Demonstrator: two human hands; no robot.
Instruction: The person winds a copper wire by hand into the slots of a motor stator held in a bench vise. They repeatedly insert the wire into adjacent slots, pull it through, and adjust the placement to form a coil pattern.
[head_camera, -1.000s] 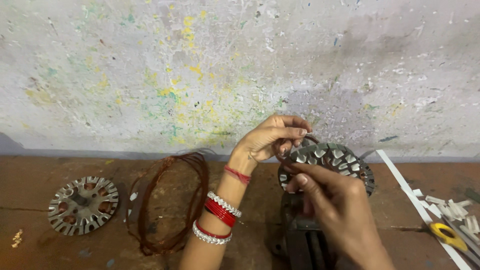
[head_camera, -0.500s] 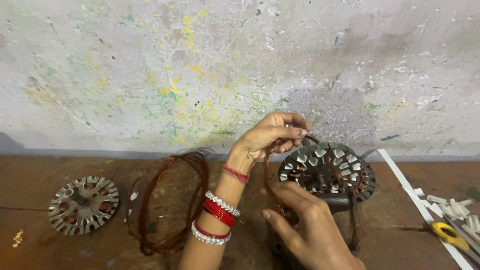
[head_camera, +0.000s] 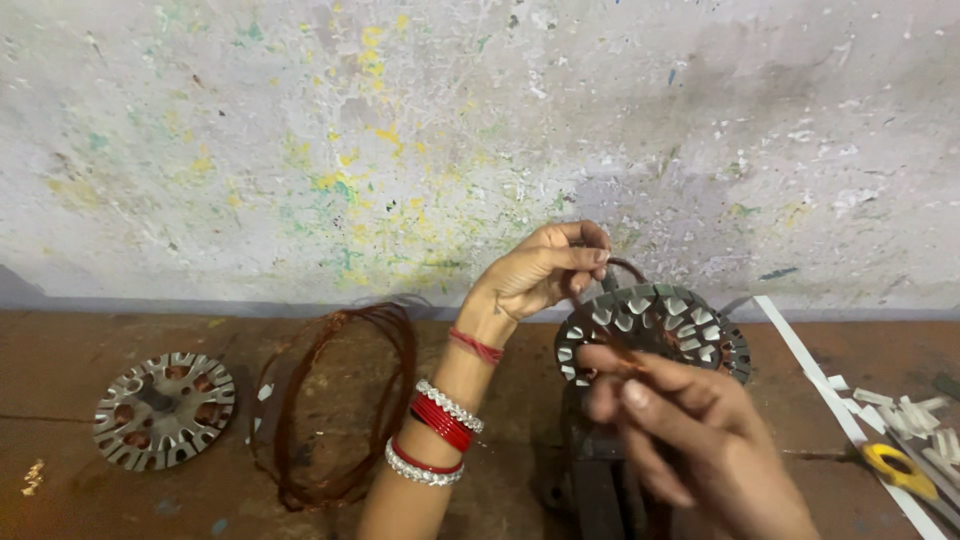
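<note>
Both hands are pinching thin copper wire: left hand above, right hand at the heavy slotted metal core. The wire looks bendy, best held near the slots.

I saw open bench between the copper wire coil and the slotted stator, while paper strips crowded the right edge.

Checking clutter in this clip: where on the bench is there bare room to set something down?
Bare wood lies left of the spare stator core, and a strip between the wire coil and the left hand. It is crowded around the mounted stator under the right hand, and by the paper strips and scissors.
</note>
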